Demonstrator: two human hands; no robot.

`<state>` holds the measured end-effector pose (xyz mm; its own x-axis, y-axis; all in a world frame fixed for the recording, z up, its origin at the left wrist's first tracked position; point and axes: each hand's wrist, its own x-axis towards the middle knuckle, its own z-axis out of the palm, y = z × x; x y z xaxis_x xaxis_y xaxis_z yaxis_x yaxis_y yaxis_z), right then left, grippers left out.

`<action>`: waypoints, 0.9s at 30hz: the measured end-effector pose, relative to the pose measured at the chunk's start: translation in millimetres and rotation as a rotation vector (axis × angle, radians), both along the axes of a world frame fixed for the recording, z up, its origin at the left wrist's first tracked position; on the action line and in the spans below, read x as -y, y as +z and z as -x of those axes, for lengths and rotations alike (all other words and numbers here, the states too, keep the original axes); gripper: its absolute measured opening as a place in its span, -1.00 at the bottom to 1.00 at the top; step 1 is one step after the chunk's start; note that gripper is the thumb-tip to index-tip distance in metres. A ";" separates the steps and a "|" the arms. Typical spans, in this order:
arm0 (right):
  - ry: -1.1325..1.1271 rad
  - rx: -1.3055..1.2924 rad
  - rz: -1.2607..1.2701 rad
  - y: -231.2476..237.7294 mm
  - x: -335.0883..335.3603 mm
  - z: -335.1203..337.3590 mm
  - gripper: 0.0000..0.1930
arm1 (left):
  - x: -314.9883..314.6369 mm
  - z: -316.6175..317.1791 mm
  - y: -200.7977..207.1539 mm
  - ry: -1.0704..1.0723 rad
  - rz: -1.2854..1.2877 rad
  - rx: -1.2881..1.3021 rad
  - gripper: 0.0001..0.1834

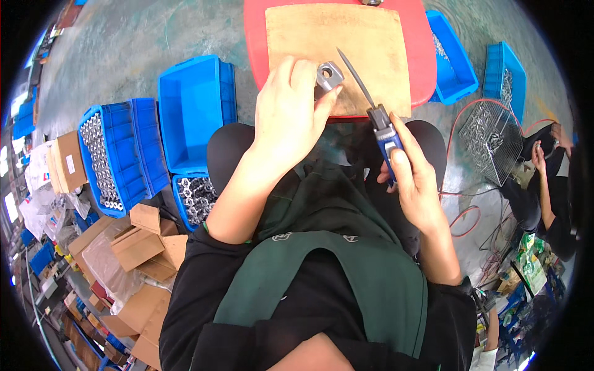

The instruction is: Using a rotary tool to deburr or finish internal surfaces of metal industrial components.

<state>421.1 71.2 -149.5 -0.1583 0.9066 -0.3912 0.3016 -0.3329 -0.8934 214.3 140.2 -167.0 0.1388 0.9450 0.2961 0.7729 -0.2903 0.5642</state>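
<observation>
My left hand (pixel 286 114) pinches a grey metal block (pixel 331 73) with a round hole between thumb and fingers. It holds the block over the tan board (pixel 337 31) that lies on a red stool (pixel 255 40). In my right hand (pixel 416 179) is a file (pixel 357 75) with a long, thin, dark pointed blade, a black collar and a blue handle. The blade slants up and left over the board, its tip just right of the block and apart from it. Some fingers of my right hand are hidden behind the handle.
At left stand an empty blue bin (pixel 189 111) and blue bins with metal parts (pixel 102 161), beside cardboard boxes (pixel 139 238). On the right are blue bins (pixel 455 62), a wire basket of small parts (pixel 489 139), a red hose (pixel 451 133) and another person (pixel 544 185).
</observation>
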 end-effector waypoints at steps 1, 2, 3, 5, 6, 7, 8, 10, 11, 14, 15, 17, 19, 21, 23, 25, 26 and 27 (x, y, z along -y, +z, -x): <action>0.001 0.008 -0.007 3.4 6.1 -3.1 -0.52 | -1.6 -1.2 1.6 -0.015 -0.025 -0.010 -0.67; -0.005 0.008 -0.008 5.6 10.7 -5.1 -0.52 | -3.5 -2.2 -0.5 -0.022 -0.026 -0.010 -0.67; 0.000 0.011 0.004 7.4 13.9 -7.2 -0.51 | -5.7 -3.1 -3.7 -0.045 -0.043 -0.084 -0.68; -0.005 0.020 0.025 9.0 19.7 -10.5 -0.51 | -6.4 -6.2 -6.9 -0.071 -0.058 -0.159 -0.68; -0.009 0.020 0.028 9.7 21.4 -12.0 -0.51 | -6.1 -9.3 -8.3 -0.069 -0.091 -0.168 -0.69; -0.004 0.038 0.035 10.5 22.4 -13.5 -0.51 | -5.9 -11.3 -9.8 -0.067 -0.122 -0.177 -0.69; 0.002 0.055 0.044 10.8 23.5 -14.7 -0.52 | -5.8 -11.0 -11.4 -0.071 -0.119 -0.177 -0.69; 0.003 0.059 0.061 11.0 25.6 -17.7 -0.52 | -7.3 -9.8 -14.0 -0.082 -0.120 -0.168 -0.69; 0.007 0.061 0.076 10.9 26.3 -18.5 -0.52 | -7.6 -10.4 -14.6 -0.083 -0.116 -0.167 -0.69; 0.035 0.072 0.052 7.6 26.7 -16.8 -0.52 | -6.2 -9.4 -15.6 -0.080 -0.080 -0.163 -0.68; 0.035 0.072 0.058 5.9 25.8 -15.5 -0.52 | -6.0 -9.5 -15.9 -0.081 -0.053 -0.138 -0.67; 0.052 0.125 0.048 1.8 24.0 -11.1 -0.53 | -5.2 -8.5 -18.2 -0.082 -0.020 -0.113 -0.67; 0.056 0.142 0.028 -2.8 18.7 -9.5 -0.53 | -3.7 -10.7 -21.2 -0.097 -0.054 -0.078 -0.65; 0.076 0.178 -0.022 -9.7 7.3 -6.2 -0.53 | -4.1 -11.2 -24.5 -0.099 -0.081 -0.074 -0.64; 0.099 0.214 -0.075 -14.9 -3.0 -1.8 -0.53 | -3.8 -10.4 -26.1 -0.097 -0.110 -0.069 -0.64; 0.073 0.162 -0.092 -11.8 -13.7 5.2 -0.55 | -3.3 -10.1 -27.1 -0.103 -0.079 -0.074 -0.62; 0.046 0.107 -0.112 -10.1 -16.4 6.7 -0.57 | -3.2 -10.2 -27.5 -0.106 -0.079 -0.070 -0.62; 0.047 0.110 -0.110 -9.4 -14.5 5.8 -0.57 | -2.5 -9.8 -28.0 -0.103 -0.075 -0.061 -0.61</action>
<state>415.3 85.7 -158.9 -0.1633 0.9376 -0.3069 0.4126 -0.2177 -0.8845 224.1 142.8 -195.0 0.2542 0.9004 0.3532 0.7688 -0.4096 0.4911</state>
